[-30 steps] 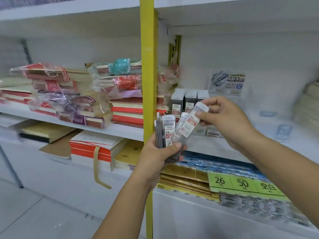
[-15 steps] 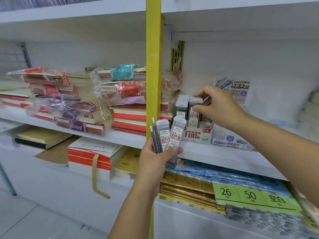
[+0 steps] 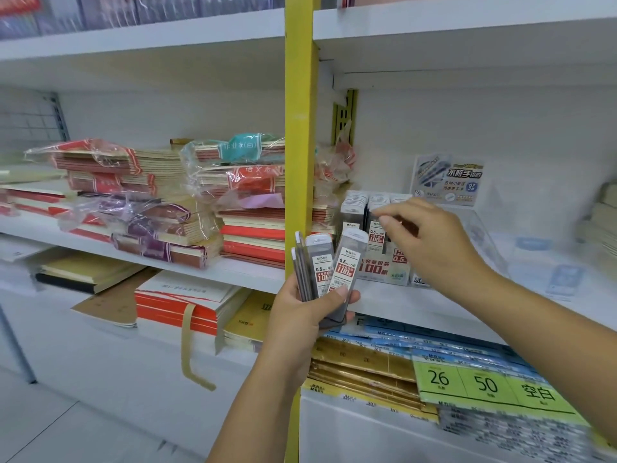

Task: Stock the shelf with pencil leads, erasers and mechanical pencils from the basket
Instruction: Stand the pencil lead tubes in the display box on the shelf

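My left hand grips a fanned bundle of several slim grey pencil lead cases with white caps and red "100" labels, held upright in front of the white shelf board. On that shelf stands a display box printed "100" and "HB 0.5", with more lead cases standing in rows inside. My right hand hovers just right of those rows, its fingertips close to the case tops. Its fingers are loosely curled and I see nothing between them. No basket is in view.
A yellow upright post divides the shelving. Stacks of wrapped notebooks fill the shelf left of it. A printed card stands behind the display box. Below are blue and gold packs and a green price strip.
My right hand carried one lead case from the bundle to the display box, left it there and now draws back without it. My left hand has stayed put with the remaining cases.
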